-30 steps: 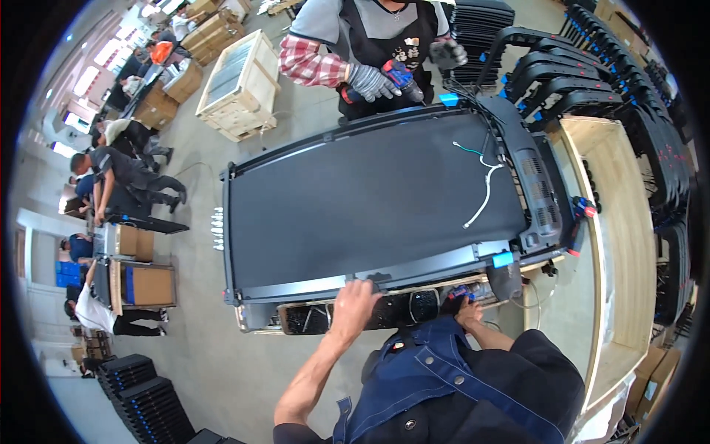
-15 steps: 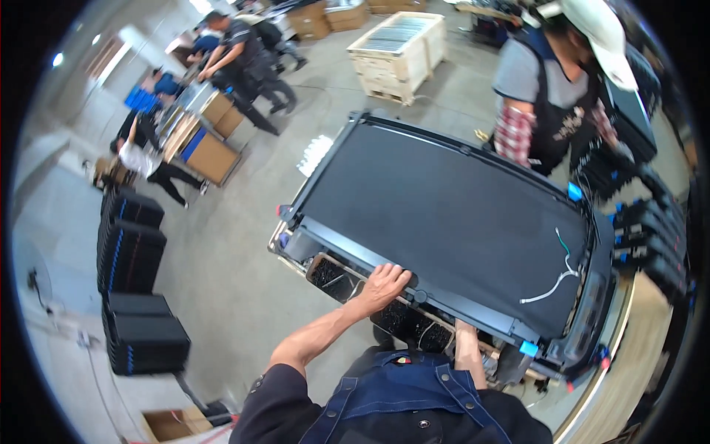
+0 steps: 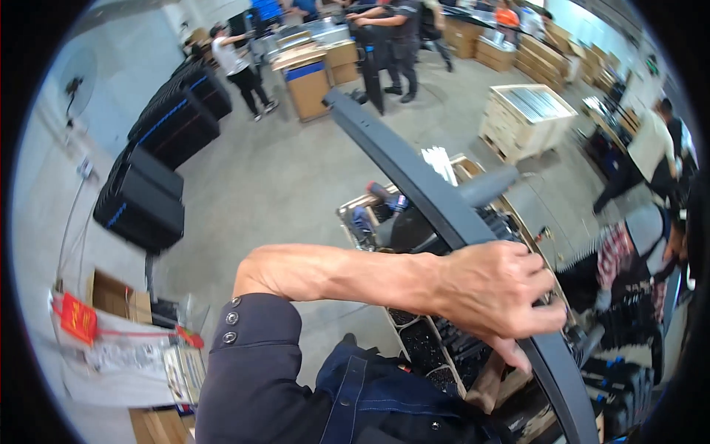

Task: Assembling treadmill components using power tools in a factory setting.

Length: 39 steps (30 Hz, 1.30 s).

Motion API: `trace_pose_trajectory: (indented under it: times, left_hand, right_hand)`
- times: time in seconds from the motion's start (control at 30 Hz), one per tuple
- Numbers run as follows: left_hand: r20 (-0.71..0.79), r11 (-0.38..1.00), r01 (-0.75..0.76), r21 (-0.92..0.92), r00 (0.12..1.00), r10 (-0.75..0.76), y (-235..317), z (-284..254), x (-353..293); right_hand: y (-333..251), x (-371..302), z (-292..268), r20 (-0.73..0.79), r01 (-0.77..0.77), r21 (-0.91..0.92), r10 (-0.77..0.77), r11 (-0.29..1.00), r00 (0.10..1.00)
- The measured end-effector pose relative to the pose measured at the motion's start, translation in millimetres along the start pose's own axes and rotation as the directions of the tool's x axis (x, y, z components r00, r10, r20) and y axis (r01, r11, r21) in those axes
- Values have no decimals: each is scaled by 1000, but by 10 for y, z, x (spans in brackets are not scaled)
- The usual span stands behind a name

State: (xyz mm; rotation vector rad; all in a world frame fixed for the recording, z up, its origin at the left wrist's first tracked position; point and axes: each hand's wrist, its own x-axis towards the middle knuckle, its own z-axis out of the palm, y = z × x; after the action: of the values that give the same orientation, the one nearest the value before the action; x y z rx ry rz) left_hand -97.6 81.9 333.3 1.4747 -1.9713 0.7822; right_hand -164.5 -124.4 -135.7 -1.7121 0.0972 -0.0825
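Observation:
A treadmill deck stands tipped up on edge, its long dark grey side rail (image 3: 414,174) running diagonally from far left to near right. My left hand (image 3: 510,292) is wrapped over the rail, fingers bent around its far side and thumb on the near side. Below it, my right forearm (image 3: 486,383) reaches in beside the deck; the right hand's fingers are hidden. Under the deck is a wooden-framed bench (image 3: 536,255). Bins of small black parts (image 3: 421,346) sit along its near side, and a red-and-black power tool (image 3: 386,197) lies near its far left end.
Stacks of black decks (image 3: 177,126) line the left wall. A wooden crate (image 3: 529,126) of metal bars stands beyond the bench. At right, close by, a co-worker in checked sleeves (image 3: 614,259) handles black parts. Other people work at tables farther back.
The treadmill deck was lying flat with its belt facing up and now stands on edge. My left hand has moved right and up with its rail. The view has turned right.

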Motion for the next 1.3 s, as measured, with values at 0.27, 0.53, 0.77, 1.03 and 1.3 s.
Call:
trace_pose_trajectory:
  times: [0.27,0.53,0.77,1.03,1.3]
  left_hand:
    - [-228,976,55,211,974,-6,-443,-1518,-1081]
    - [-296,976,95,195,955,-33,-1426,-3386,-2775]
    - [-404,982,27,186,913,51,-3115,-4206,-3807]
    - [-294,827,242,-508,853,-430,-4112,-4058,-4510]
    - [320,-374,415,-829,-196,-927,-6804,-3537,-7401]
  right_hand:
    - [-243,1345,1133,181,-22,59,11,998,983]
    - [-631,2729,3114,210,-96,172,59,980,976]
    - [-955,3742,4557,229,-210,301,143,930,963]
    - [-929,5586,5700,276,-304,473,189,827,942]
    - [-1166,8174,5714,267,-327,622,200,711,943]
